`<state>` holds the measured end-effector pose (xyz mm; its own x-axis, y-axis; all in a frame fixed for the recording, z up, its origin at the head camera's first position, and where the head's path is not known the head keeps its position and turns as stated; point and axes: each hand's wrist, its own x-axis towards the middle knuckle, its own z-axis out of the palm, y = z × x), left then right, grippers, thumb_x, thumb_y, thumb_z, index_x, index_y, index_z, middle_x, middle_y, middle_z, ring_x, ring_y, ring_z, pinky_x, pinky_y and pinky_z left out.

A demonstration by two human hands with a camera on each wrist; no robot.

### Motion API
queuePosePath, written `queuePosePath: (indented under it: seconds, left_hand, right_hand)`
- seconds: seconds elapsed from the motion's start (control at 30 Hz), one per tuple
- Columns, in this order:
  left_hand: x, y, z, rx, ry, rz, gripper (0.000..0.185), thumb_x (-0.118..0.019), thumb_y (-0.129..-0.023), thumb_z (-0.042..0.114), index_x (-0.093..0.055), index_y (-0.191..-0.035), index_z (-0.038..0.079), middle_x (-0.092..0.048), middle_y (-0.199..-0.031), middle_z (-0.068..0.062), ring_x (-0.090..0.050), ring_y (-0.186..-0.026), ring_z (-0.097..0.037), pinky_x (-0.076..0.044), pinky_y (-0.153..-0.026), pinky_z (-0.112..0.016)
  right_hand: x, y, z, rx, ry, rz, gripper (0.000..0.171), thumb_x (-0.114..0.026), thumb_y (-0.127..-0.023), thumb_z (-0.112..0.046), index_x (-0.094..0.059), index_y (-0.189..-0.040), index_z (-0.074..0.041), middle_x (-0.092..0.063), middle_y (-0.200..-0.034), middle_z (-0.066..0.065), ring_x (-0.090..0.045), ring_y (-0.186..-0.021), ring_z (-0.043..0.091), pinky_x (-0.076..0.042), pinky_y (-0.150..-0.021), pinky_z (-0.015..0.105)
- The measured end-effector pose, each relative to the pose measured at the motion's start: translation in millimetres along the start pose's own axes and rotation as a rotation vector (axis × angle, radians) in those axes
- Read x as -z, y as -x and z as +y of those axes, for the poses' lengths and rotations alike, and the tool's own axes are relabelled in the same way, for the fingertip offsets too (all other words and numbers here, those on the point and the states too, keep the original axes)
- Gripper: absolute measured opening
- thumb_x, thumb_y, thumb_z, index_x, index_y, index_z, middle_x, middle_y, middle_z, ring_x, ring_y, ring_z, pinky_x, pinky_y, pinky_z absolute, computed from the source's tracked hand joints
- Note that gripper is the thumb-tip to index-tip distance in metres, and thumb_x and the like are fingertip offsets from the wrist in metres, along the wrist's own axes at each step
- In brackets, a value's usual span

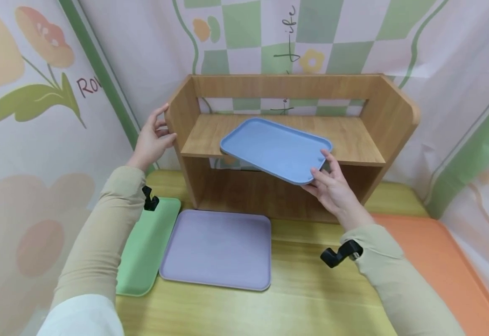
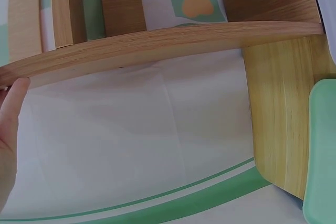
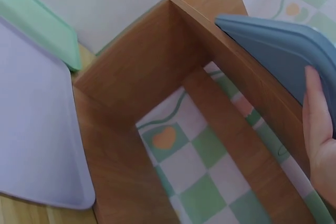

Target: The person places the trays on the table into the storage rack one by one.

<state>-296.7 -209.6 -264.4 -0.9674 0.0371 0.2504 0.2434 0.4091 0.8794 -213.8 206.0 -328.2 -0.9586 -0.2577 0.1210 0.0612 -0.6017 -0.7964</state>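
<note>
My right hand point(image 1: 332, 193) grips the near right corner of a blue tray point(image 1: 278, 149), with the tray tilted over the front of the upper board of a wooden shelf point(image 1: 278, 198). The right wrist view shows the tray's underside point(image 3: 273, 51) and a finger along it. At the shelf's left side panel point(image 1: 181, 112), my left hand point(image 1: 154, 137) holds the front edge near the top. In the left wrist view a digit of that hand point(image 2: 10, 124) presses the panel, while the other fingers are mostly out of frame.
On the wooden table point(image 1: 303, 289), a purple tray point(image 1: 217, 249) lies before the shelf beside a green tray point(image 1: 150, 247), which my left arm partly covers. An orange tray point(image 1: 433, 261) lies at the right, partly behind my right forearm. A printed cloth point(image 1: 244, 28) hangs behind.
</note>
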Motion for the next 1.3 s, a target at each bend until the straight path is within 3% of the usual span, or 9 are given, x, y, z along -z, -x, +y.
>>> queuePosePath:
  seconds: [0.17, 0.43, 0.6, 0.93, 1.1, 1.17, 1.3]
  left_hand:
    - [1.5, 0.7, 0.7, 0.001, 0.004, 0.007, 0.077, -0.055, -0.092, -0.002, -0.023, -0.147, 0.042, -0.044, -0.138, -0.018, -0.050, -0.123, -0.033, -0.053, -0.094, -0.042]
    - [1.7, 3.6, 0.1, -0.001, -0.003, 0.015, 0.077, -0.055, -0.092, -0.002, -0.023, -0.146, 0.043, -0.045, -0.137, -0.018, -0.051, -0.122, -0.033, -0.052, -0.094, -0.044]
    - [0.4, 3.0, 0.5, -0.005, -0.002, 0.019, 0.077, -0.055, -0.092, -0.002, -0.024, -0.146, 0.042, -0.046, -0.137, -0.018, -0.051, -0.122, -0.033, -0.052, -0.094, -0.042]
    - [-2.5, 1.6, -0.7, -0.006, -0.003, 0.005, 0.077, -0.055, -0.092, -0.002, -0.023, -0.146, 0.043, -0.045, -0.137, -0.019, -0.051, -0.122, -0.034, -0.052, -0.095, -0.044]
    - [-2.0, 1.7, -1.0, -0.005, 0.012, 0.011, 0.078, -0.055, -0.091, -0.002, -0.024, -0.146, 0.043, -0.045, -0.137, -0.019, -0.051, -0.123, -0.034, -0.052, -0.094, -0.043]
    - [-1.5, 1.8, -0.7, -0.005, 0.012, 0.009, 0.077, -0.055, -0.091, -0.002, -0.024, -0.146, 0.043, -0.045, -0.137, -0.019, -0.050, -0.123, -0.034, -0.052, -0.094, -0.043]
    - [0.6, 2.6, -0.4, -0.008, 0.006, 0.003, 0.077, -0.055, -0.091, -0.001, -0.023, -0.147, 0.042, -0.044, -0.138, -0.019, -0.050, -0.123, -0.034, -0.052, -0.094, -0.042]
  right_hand:
    - [-20, -5, 5, -0.031, 0.050, 0.122, 0.045, -0.050, -0.094, -0.002, -0.031, -0.123, -0.030, -0.044, -0.113, 0.003, -0.064, -0.082, 0.012, -0.055, -0.076, 0.026]
    - [-52, -14, 25, -0.037, 0.094, 0.289, 0.054, -0.047, -0.094, 0.002, -0.025, -0.131, -0.031, -0.039, -0.118, 0.001, -0.060, -0.086, 0.007, -0.055, -0.077, 0.022]
    - [-64, -19, 35, -0.022, 0.071, 0.332, 0.056, -0.047, -0.094, 0.004, -0.026, -0.134, -0.029, -0.042, -0.117, 0.002, -0.061, -0.084, 0.008, -0.055, -0.077, 0.023]
    - [-87, -22, 53, -0.036, 0.047, 0.306, 0.058, -0.044, -0.094, 0.008, -0.025, -0.138, -0.026, -0.046, -0.113, 0.004, -0.062, -0.085, 0.008, -0.057, -0.082, 0.026]
    - [-96, -23, 60, -0.050, 0.079, 0.220, 0.067, -0.043, -0.093, 0.012, -0.018, -0.144, -0.023, -0.045, -0.123, 0.009, -0.062, -0.088, 0.011, -0.056, -0.086, 0.027]
    - [-98, -22, 62, -0.079, 0.095, 0.163, 0.071, -0.041, -0.093, 0.012, -0.013, -0.148, -0.024, -0.039, -0.136, 0.013, -0.063, -0.087, 0.012, -0.056, -0.085, 0.025]
    - [-99, -19, 64, -0.165, 0.101, 0.038, 0.077, -0.038, -0.096, 0.008, -0.005, -0.152, -0.031, -0.009, -0.157, 0.017, -0.065, -0.092, 0.013, -0.054, -0.090, 0.026]
